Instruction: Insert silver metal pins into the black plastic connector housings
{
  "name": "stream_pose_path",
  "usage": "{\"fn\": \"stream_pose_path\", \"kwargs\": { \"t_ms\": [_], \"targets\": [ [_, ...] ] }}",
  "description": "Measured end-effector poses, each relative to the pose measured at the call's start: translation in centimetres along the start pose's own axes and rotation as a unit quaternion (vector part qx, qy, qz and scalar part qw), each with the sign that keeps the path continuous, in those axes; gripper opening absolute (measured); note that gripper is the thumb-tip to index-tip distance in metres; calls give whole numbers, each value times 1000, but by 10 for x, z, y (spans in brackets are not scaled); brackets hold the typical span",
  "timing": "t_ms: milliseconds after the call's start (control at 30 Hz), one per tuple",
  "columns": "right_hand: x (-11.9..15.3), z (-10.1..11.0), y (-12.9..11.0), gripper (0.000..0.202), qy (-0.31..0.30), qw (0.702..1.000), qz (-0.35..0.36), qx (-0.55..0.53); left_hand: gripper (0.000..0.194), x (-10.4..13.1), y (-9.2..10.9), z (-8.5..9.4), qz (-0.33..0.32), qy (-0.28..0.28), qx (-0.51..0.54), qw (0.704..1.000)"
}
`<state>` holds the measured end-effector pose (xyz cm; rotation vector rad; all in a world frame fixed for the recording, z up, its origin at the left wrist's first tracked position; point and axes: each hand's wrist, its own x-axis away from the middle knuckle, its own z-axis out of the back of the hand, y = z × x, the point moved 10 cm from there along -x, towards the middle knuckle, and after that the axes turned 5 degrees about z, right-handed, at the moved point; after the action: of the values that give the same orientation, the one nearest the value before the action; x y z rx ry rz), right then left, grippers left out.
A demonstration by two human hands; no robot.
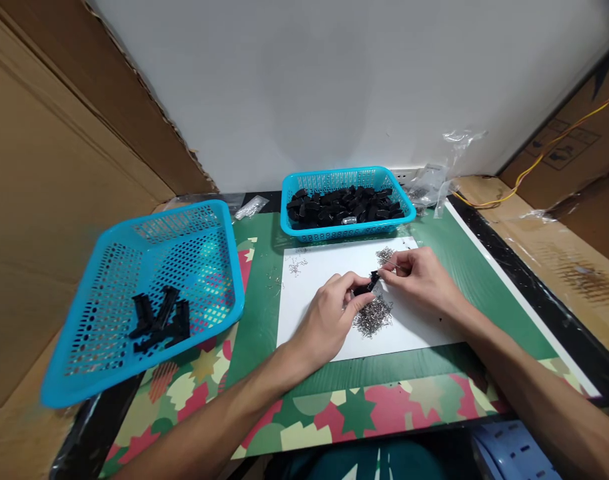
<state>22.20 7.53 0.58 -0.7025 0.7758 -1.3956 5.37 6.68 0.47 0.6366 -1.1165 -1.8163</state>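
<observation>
Above a white sheet (309,320), my left hand (334,310) pinches a small black plastic part (365,288) between thumb and fingers. My right hand (417,275) is closed at the far end of that part, its thumb and index finger touching or nearly touching it. A thin metal tool, perhaps tweezers (395,265), shows between the right fingers. Just below the part lies a pile of small metal pieces (373,317). A smaller metal pile (385,255) is behind the right fingertips, and a few loose pieces (295,267) lie at the sheet's upper left.
A blue basket (234,267) on the left holds several black parts (159,320). Another blue basket (349,231), against the wall, is full of black pieces (344,205). Plastic bags (427,187) and a yellow cable (522,175) are at the back right.
</observation>
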Motion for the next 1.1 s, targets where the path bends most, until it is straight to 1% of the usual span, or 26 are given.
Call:
{"fn": "stream_pose_path", "kwargs": {
  "t_ms": [133,233,400,500,633,800,867,900,967,1033,1100],
  "targets": [
    [3,-1,-4,20,11,1000,7,17,23,-1,-5,-1,4,-1,25,1000],
    [5,0,-6,23,24,999,14,24,24,-2,-8,-1,9,-1,35,999],
    [7,0,-8,24,27,999,23,35,26,-2,-5,-1,12,0,26,1000],
    [7,-2,-5,27,12,1000,11,22,24,-1,0,2,8,17,12,1000],
    [7,-3,2,34,-17,1000,-11,4,23,0,6,1,-16,23,14,1000],
    [4,-3,8,37,-66,998,-18,6,23,0,4,2,-17,32,14,999],
    [4,-1,6,37,-75,997,-3,25,23,0,3,2,-14,32,11,999],
    [4,2,4,36,-68,997,8,41,23,0,3,2,-13,31,9,999],
    [4,11,-3,34,-33,996,41,74,24,1,4,2,-14,29,4,999],
    [5,20,-16,32,13,989,102,102,25,2,5,3,-16,28,-1,999],
    [9,26,-29,30,52,976,169,129,25,3,6,3,-19,26,-5,999]
  ]
}}
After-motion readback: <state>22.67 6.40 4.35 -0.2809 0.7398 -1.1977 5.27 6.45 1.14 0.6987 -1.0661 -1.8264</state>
